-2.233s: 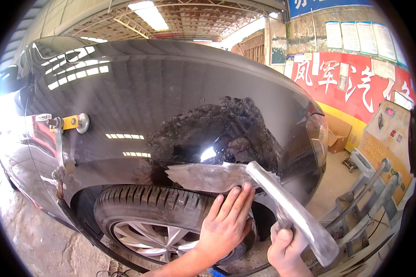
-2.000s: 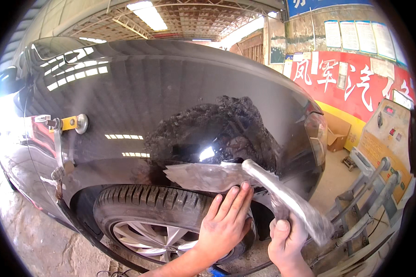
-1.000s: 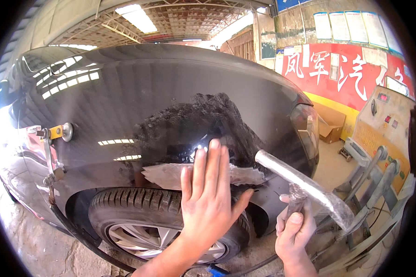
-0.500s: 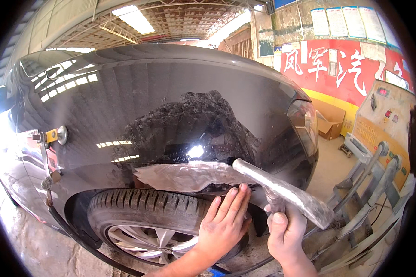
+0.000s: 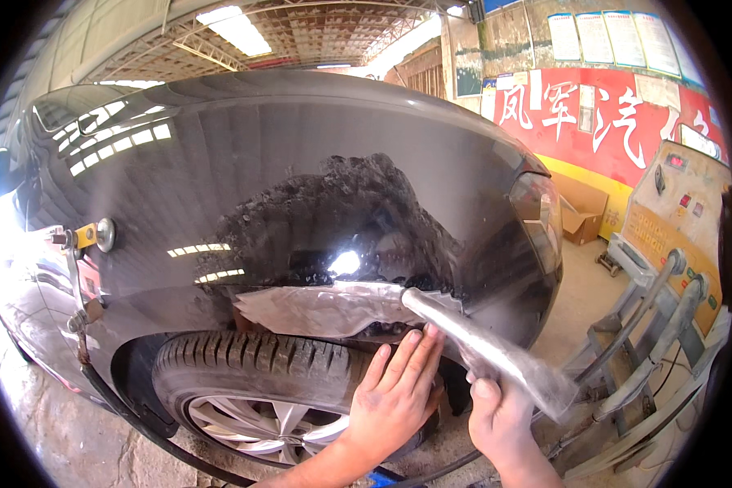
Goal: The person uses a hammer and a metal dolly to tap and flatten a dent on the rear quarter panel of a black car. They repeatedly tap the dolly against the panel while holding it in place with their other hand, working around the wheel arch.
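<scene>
The left hand [image 5: 394, 394] is spreading its fingers at the dark fender's [image 5: 276, 146] wheel-arch edge, beside the tyre [image 5: 256, 362]; the right hand [image 5: 500, 415] is gripping a silvery hammer [image 5: 488, 343], its end overlapping the bare-metal patch [image 5: 317, 311].

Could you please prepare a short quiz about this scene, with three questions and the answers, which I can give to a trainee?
1. Which hand holds the hammer?
2. True or false: the bare metal patch lies below the tyre.
3. What colour is the bar joined to the round metal disc at the picture's left?
a) blue
b) yellow
c) green

Key:
1. The right hand.
2. False; the patch lies above the tyre.
3. b) yellow.
</scene>
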Motion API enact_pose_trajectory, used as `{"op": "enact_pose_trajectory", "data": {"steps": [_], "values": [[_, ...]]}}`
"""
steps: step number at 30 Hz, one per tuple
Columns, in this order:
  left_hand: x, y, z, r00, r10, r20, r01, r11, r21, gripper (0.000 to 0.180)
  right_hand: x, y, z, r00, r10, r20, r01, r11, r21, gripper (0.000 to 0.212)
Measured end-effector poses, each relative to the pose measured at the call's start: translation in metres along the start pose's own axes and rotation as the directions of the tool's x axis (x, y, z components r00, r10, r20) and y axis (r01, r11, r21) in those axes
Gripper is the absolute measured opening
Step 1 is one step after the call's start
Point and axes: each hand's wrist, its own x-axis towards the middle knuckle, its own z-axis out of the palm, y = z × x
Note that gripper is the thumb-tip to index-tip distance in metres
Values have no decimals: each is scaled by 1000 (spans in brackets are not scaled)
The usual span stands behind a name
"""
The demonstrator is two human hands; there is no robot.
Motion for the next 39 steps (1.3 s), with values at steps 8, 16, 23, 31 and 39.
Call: {"op": "enact_pose_trajectory", "data": {"steps": [8,16,23,31,39], "values": [[0,1,2,999,21,-27,-20,999,40,72,5,-3,0,999,38,-26,-37,999,29,57],[2,3,3,1000,15,-25,-14,999,33,72,11,-6,-3,998,9,-65,-9,1000,3,56],[0,4,6,999,21,-29,-20,999,50,68,3,-4,-6,999,44,-21,-44,999,0,56],[0,3,4,999,36,-19,-35,998,58,69,-3,-1,-6,999,35,-24,-35,999,-18,41],[0,3,3,999,31,-14,-30,998,59,70,1,-2,-3,996,71,-47,-72,997,-3,52]]}}
